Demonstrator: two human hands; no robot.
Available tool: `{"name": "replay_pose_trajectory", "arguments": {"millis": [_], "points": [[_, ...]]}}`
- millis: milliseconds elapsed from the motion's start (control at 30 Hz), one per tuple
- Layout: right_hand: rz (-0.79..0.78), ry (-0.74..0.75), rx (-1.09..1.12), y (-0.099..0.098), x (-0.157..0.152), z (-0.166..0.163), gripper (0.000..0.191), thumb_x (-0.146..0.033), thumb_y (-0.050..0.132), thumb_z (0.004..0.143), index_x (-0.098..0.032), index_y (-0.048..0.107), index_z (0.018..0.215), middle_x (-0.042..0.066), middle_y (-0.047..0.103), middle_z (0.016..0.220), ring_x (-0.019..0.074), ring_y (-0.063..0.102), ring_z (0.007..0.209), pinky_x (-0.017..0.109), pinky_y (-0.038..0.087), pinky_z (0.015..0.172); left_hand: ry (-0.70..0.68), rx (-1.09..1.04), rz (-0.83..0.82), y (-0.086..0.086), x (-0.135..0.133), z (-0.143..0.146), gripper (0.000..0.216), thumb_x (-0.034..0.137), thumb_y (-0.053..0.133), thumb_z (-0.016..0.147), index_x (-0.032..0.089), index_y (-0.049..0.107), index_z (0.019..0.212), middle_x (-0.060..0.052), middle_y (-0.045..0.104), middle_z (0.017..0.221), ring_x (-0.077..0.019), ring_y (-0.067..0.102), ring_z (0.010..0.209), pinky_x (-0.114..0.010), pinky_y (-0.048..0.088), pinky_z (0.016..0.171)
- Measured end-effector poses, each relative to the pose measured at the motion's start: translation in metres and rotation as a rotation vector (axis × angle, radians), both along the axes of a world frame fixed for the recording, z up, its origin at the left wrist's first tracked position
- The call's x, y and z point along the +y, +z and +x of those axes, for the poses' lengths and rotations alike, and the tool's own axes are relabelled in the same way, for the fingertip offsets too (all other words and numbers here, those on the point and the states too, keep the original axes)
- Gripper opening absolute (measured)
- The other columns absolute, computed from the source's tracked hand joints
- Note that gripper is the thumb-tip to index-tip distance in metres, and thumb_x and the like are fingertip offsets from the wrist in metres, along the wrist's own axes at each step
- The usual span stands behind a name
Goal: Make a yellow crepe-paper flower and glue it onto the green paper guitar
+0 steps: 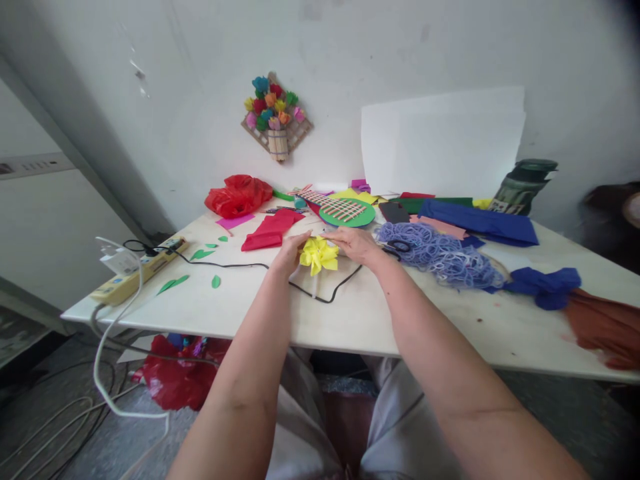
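A yellow crepe-paper flower (319,255) sits between my two hands above the white table. My left hand (291,252) grips its left side, fingertips near its top. My right hand (354,244) reaches in from the right, its fingers closed at the flower's upper edge. Part of each hand's grip is hidden behind the petals. Below the flower a pale translucent stick (315,287) shows. A black cord (327,301) loops close by on the tabletop. Dark-handled scissors (399,248) lie just right of my right hand.
Green paper leaves (173,285) and a power strip (145,270) are on the left. Folded red paper (273,230), a green round piece with woven sticks (347,212), and a red bag (239,195) lie behind. Blue yarn (437,253) and a dark jar (523,187) are right.
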State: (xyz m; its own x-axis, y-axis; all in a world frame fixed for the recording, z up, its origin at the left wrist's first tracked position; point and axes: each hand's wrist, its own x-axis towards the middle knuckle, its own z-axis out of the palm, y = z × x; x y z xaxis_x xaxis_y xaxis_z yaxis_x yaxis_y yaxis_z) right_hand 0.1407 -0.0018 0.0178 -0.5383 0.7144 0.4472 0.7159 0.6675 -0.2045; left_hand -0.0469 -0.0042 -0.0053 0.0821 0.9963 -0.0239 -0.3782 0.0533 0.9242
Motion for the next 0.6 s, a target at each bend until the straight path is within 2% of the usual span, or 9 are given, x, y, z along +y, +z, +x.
{"name": "replay_pose_trajectory", "arguments": {"millis": [400, 600], "points": [[0.013, 0.025, 0.022, -0.0028, 0.0015, -0.0012, 0.035, -0.025, 0.045, 0.092, -0.032, 0.062, 0.121, 0.002, 0.069, 0.102, 0.0169, 0.061, 0.091, 0.024, 0.041, 0.070, 0.024, 0.028, 0.004, 0.0002, -0.0006, -0.0020, 0.017, 0.026, 0.066, 0.057, 0.012, 0.064, 0.067, -0.006, 0.066, 0.063, -0.0217, 0.065, 0.069, -0.029, 0.048, 0.061], [0.037, 0.009, 0.014, -0.0028, 0.0009, -0.0028, 0.034, -0.028, 0.044, 0.092, -0.033, 0.063, 0.120, 0.001, 0.069, 0.101, 0.0163, 0.061, 0.090, 0.024, 0.040, 0.067, 0.064, 0.056, 0.031, 0.0010, -0.0010, -0.0007, 0.012, 0.024, 0.065, 0.053, 0.013, 0.062, 0.059, -0.003, 0.062, 0.056, -0.0173, 0.060, 0.058, -0.027, 0.047, 0.056]]}}
